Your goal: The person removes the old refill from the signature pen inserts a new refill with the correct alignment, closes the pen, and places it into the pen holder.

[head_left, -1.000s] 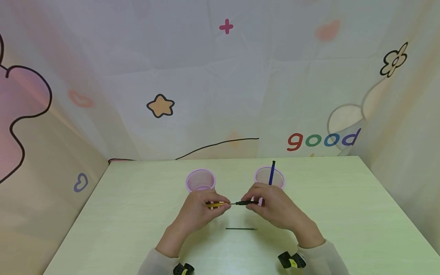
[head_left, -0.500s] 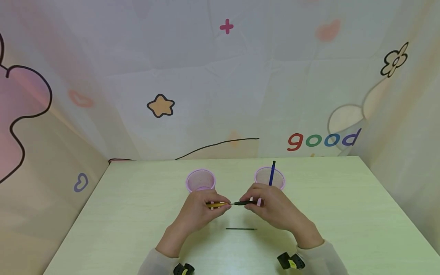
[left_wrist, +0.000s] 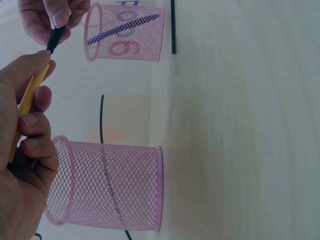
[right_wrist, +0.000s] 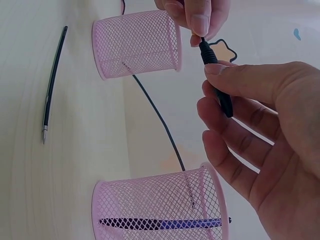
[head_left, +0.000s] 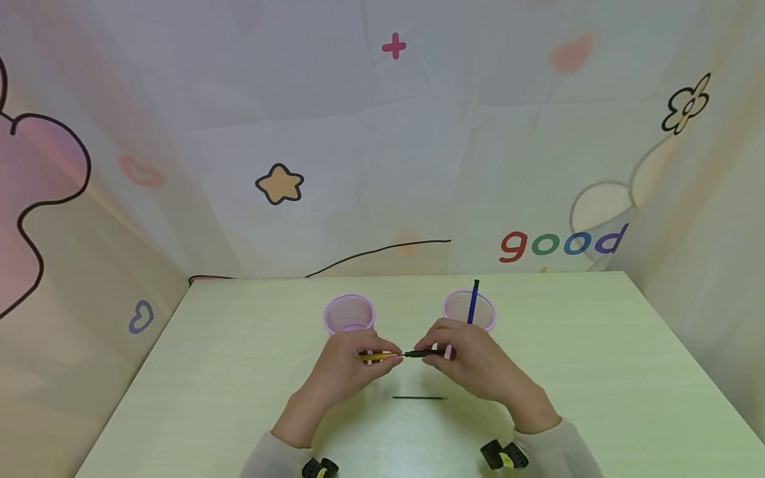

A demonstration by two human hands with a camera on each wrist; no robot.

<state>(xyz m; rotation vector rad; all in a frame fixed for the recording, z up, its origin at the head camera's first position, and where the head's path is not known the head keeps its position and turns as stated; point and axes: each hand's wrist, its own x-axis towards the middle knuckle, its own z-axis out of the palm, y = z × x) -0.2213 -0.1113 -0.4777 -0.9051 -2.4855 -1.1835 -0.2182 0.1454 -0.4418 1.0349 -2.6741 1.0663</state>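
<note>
My left hand pinches a yellow pen barrel, its front end pointing at the right hand. Between thumb and fingers, my right hand holds a black ribbed pen grip section. The two parts are roughly in line above the table, and a short thin piece bridges the small gap between them. Whether it is a refill I cannot tell, as fingertips cover most of it. Below the hands, a dark pen refill with a metal tip lies on the table.
Two pink mesh pen holders stand behind the hands. The left holder shows no pen inside; the right holder has a blue pen leaning in it. A printed curtain hangs behind the pale table.
My right hand has moved slightly left with the black grip section, narrowing the gap to the yellow barrel. The left hand has stayed nearly still, and the refill on the table has not moved.
</note>
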